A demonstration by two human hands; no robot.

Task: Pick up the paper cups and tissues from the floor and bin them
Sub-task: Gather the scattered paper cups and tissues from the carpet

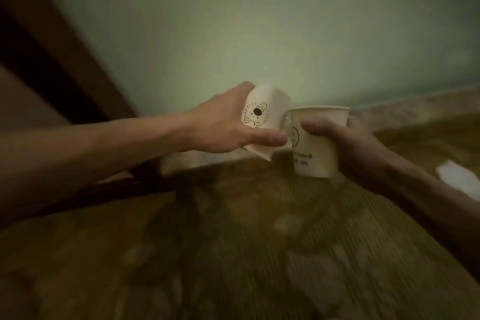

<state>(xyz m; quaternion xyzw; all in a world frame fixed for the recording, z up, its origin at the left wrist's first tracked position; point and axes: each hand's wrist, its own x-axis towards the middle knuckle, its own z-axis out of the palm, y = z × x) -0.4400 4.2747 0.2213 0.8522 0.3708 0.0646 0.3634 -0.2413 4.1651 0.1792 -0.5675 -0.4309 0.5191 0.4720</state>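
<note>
My left hand [223,125] grips a white paper cup [267,117] with a small animal drawing, tipped with its bottom up and its mouth down. My right hand [348,143] holds a second white paper cup [317,148] upright, with dark lettering on its side. The two cups touch at the middle of the view, above the floor. A white tissue [459,179] lies on the carpet at the far right edge, partly behind my right forearm.
A patterned brown-green carpet [233,241] covers the floor, blurred by motion. A pale green wall [259,21] with a skirting board [415,104] stands ahead. A dark wooden door frame [52,41] runs down the left.
</note>
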